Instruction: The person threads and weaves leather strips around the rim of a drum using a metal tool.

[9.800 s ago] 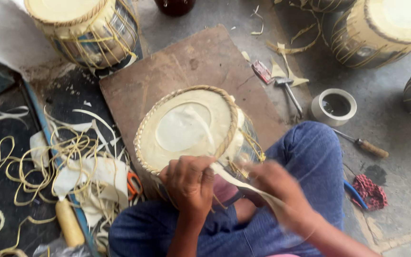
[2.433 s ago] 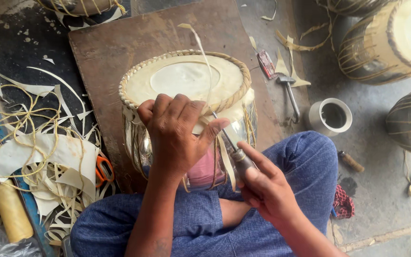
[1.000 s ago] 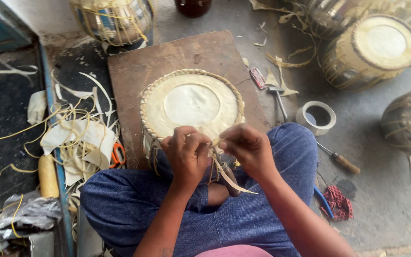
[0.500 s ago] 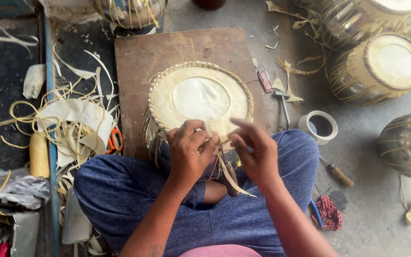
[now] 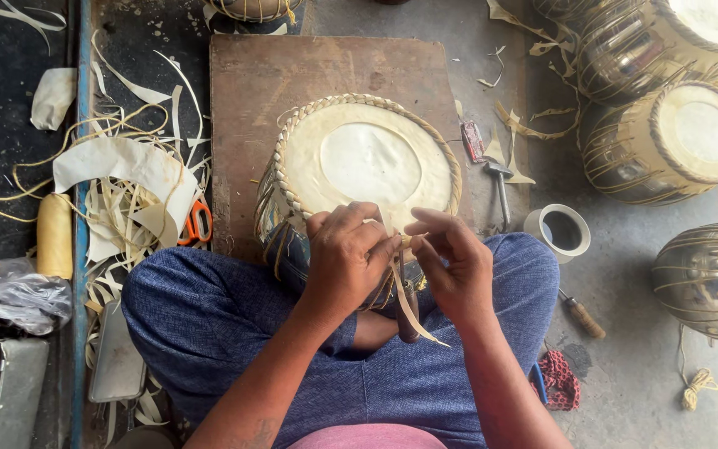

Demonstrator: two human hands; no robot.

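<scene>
A round drum (image 5: 363, 158) with a pale skin head and a braided rim rests between my crossed legs, on a brown wooden board (image 5: 326, 71). My left hand (image 5: 344, 259) grips the near rim, pinching a pale rawhide strap (image 5: 407, 303) that hangs down toward my lap. Just to the right, my right hand (image 5: 452, 264) pinches the same strap at the rim with thumb and forefinger. A dark tool handle under my hands is mostly hidden.
Loose rawhide strips (image 5: 122, 195), orange scissors (image 5: 199, 223) and a yellow thread spool (image 5: 54, 235) lie at left. A hammer (image 5: 499, 187), a tape roll (image 5: 558, 233) and an awl (image 5: 579, 313) lie at right. Several finished drums (image 5: 679, 137) stand at far right.
The view has shifted slightly. My right hand has moved in closer to the left one at the drum's near rim, both now pinching the strap.
</scene>
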